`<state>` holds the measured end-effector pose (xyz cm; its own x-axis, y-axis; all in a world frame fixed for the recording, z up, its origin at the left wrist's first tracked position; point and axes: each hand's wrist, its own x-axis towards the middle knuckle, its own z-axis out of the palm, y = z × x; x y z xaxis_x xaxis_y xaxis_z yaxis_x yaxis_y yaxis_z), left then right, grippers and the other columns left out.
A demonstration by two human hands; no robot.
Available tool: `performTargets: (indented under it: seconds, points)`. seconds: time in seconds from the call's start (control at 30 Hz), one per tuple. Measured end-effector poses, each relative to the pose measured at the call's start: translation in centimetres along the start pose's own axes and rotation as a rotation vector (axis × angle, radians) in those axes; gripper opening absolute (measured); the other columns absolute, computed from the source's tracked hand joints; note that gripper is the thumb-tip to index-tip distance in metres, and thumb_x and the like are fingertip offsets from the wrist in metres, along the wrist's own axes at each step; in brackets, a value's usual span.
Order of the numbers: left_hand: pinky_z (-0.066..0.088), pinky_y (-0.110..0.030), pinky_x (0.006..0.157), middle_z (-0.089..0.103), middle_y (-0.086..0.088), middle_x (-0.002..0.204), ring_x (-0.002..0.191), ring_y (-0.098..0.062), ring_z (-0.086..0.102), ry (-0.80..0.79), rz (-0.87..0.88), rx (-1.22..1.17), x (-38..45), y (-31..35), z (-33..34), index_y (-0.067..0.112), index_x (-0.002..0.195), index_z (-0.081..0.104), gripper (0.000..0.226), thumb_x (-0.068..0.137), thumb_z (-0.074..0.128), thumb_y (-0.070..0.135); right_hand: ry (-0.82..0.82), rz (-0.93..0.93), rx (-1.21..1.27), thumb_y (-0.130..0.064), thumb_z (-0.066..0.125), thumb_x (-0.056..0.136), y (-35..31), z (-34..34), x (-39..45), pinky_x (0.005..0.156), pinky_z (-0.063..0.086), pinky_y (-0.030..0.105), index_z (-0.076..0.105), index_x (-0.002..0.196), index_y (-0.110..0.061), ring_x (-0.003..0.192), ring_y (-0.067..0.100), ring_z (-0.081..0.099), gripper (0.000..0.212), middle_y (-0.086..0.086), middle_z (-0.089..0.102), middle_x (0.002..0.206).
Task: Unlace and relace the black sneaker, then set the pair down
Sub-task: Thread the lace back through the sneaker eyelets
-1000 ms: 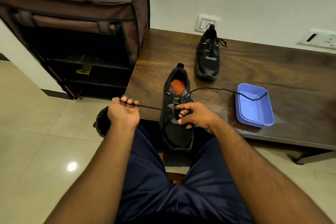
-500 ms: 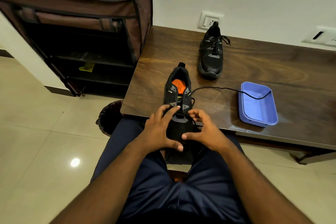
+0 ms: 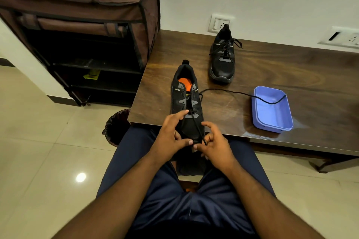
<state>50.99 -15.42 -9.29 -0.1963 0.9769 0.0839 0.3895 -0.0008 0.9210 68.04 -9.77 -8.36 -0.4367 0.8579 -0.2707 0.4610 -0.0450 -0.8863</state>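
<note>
The near black sneaker point(image 3: 184, 99) with an orange insole lies on the wooden table point(image 3: 303, 72), its toe hanging over the front edge above my lap. My left hand point(image 3: 171, 137) grips the toe, with the index finger stretched to the lowest eyelets. My right hand point(image 3: 215, 145) pinches one end of the black lace point(image 3: 233, 92) just in front of the toe. The lace's other end trails right across the table into the blue tray point(image 3: 272, 129). Most upper eyelets are bare. The second black sneaker point(image 3: 222, 58) stands laced at the back of the table.
A brown fabric shoe rack point(image 3: 87, 44) stands open to the left of the table. A dark bin point(image 3: 116, 126) sits on the tiled floor by the table's corner. Wall sockets point(image 3: 219, 23) are behind the far sneaker.
My left hand let go of the lace it had pulled out to the left and came back to the toe. My right hand moved down to the toe and now pinches the lace end.
</note>
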Motion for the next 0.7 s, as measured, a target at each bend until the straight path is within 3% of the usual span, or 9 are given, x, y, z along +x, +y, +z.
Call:
performTargets:
  seconds: [0.07, 0.2, 0.3, 0.37, 0.5, 0.57, 0.63, 0.7]
  points:
    - [0.046, -0.015, 0.059, 0.042, 0.010, 0.121, 0.058, -0.001, 0.048, 0.047, -0.042, -0.013, 0.2, 0.0, 0.4, 0.045, 0.134, 0.040, 0.089, 0.068, 0.086, 0.007, 0.081, 0.066, -0.018, -0.006, 0.078, 0.074, -0.4, 0.7, -0.1, 0.051, 0.053, 0.032, 0.050, 0.119, -0.027, 0.058, 0.017, 0.053, 0.057, 0.006, 0.050, 0.067]
    - [0.039, -0.007, 0.072, 0.051, 0.004, 0.104, 0.084, -0.003, 0.049, 0.184, -0.152, 0.074, 0.9, -0.5, 0.4, 0.025, 0.128, 0.054, 0.080, 0.058, 0.093, 0.023, 0.143, 0.092, -0.313, -0.019, 0.069, 0.077, -1.1, 1.3, -0.5, 0.060, 0.050, 0.037, 0.045, 0.096, -0.027, 0.061, 0.018, 0.057, 0.031, -0.002, 0.057, 0.066]
    - [0.040, -0.009, 0.060, 0.055, 0.002, 0.075, 0.064, -0.001, 0.049, 0.162, -0.203, 0.054, 1.2, -0.4, 0.5, 0.024, 0.117, 0.056, 0.059, 0.068, 0.087, 0.029, 0.059, 0.190, 0.077, -0.004, 0.059, 0.087, -2.2, 1.4, -0.9, 0.048, 0.050, 0.033, 0.049, 0.098, -0.017, 0.048, 0.018, 0.056, 0.019, 0.004, 0.054, 0.058]
    - [0.042, -0.012, 0.056, 0.060, -0.003, 0.070, 0.060, -0.004, 0.053, 0.222, -0.265, 0.013, 1.4, -0.1, 0.3, 0.026, 0.114, 0.057, 0.042, 0.080, 0.078, 0.035, -0.041, 0.209, 0.244, -0.004, 0.057, 0.091, -3.4, 0.8, -0.6, 0.047, 0.048, 0.028, 0.058, 0.093, -0.015, 0.048, 0.014, 0.054, 0.011, 0.001, 0.052, 0.054]
    - [0.050, -0.022, 0.070, 0.067, 0.001, 0.088, 0.081, -0.011, 0.063, 0.430, -0.374, -0.056, 2.2, -0.1, -0.8, 0.019, 0.113, 0.064, 0.020, 0.095, 0.061, 0.028, -0.103, 0.078, 0.139, -0.005, 0.059, 0.092, -5.5, -0.7, 0.6, 0.053, 0.044, 0.013, 0.070, 0.083, -0.018, 0.065, 0.002, 0.058, 0.019, -0.006, 0.066, 0.074]
    - [0.053, -0.032, 0.078, 0.068, -0.002, 0.093, 0.088, -0.018, 0.064, 0.372, -0.395, 0.048, 3.0, -0.6, -1.0, 0.018, 0.105, 0.067, 0.012, 0.094, 0.061, 0.021, -0.140, -0.028, 0.069, 0.000, 0.058, 0.091, -6.4, -1.0, 1.6, 0.067, 0.046, 0.014, 0.072, 0.087, -0.019, 0.080, 0.001, 0.060, 0.024, -0.007, 0.068, 0.090]
    - [0.054, -0.036, 0.077, 0.069, -0.008, 0.085, 0.083, -0.024, 0.065, 0.290, -0.428, 0.119, 3.4, -0.9, -1.0, 0.018, 0.093, 0.067, 0.004, 0.092, 0.065, 0.021, -0.066, -0.176, -0.093, 0.008, 0.060, 0.085, -6.5, -0.9, 3.2, 0.087, 0.045, 0.015, 0.072, 0.096, -0.015, 0.098, 0.006, 0.056, 0.028, -0.007, 0.059, 0.100]
    - [0.056, -0.039, 0.075, 0.069, -0.006, 0.077, 0.078, -0.024, 0.066, 0.271, -0.435, 0.100, 3.5, -0.7, -1.0, 0.018, 0.085, 0.067, 0.008, 0.090, 0.068, 0.024, -0.031, -0.235, -0.211, 0.008, 0.070, 0.076, -6.3, -0.4, 4.5, 0.093, 0.043, 0.017, 0.063, 0.106, -0.016, 0.107, 0.010, 0.051, 0.038, -0.005, 0.051, 0.107]
